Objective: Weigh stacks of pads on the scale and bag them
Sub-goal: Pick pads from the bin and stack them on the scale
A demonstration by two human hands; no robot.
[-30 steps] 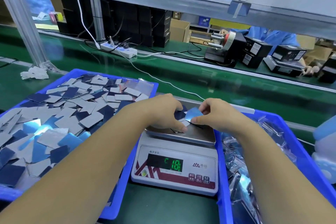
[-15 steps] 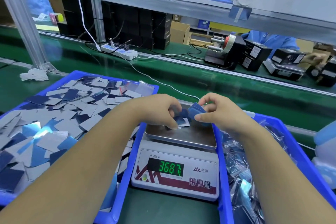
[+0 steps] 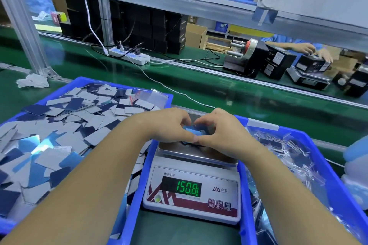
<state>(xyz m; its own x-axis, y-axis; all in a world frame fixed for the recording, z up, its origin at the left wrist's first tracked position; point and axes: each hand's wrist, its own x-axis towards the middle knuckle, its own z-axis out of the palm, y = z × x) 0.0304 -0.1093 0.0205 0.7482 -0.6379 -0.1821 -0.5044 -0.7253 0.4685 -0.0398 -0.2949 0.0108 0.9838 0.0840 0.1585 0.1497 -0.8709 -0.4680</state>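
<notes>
Blue pads (image 3: 192, 131) sit in a small stack between the two hands, right over the steel pan of the scale (image 3: 196, 155). The left hand (image 3: 169, 126) and the right hand (image 3: 219, 127) meet there with fingers curled inward, fingertips and thumbs pinching the stack from either side; the thumbs touch each other at the near edge of the stack. Whether the stack rests on the pan or is lifted just off it cannot be told, as the fingers hide its underside. Below the wrists, the display (image 3: 186, 188) glows green with digits that read about 150.8.

Left of the left-hand fingers lies a blue tray (image 3: 59, 89) heaped with loose grey and dark blue pads (image 3: 59, 125), some shiny side up. Right of the right-hand fingers is a second blue tray (image 3: 310, 141) holding clear bags (image 3: 282, 151) with dark pads inside. Beyond the fingertips a white cable (image 3: 179, 93) crosses the green belt (image 3: 239, 93) toward a power strip (image 3: 129, 56). Farther off, another person's hands (image 3: 314, 51) rest on a black box (image 3: 313, 63) that sits on another scale.
</notes>
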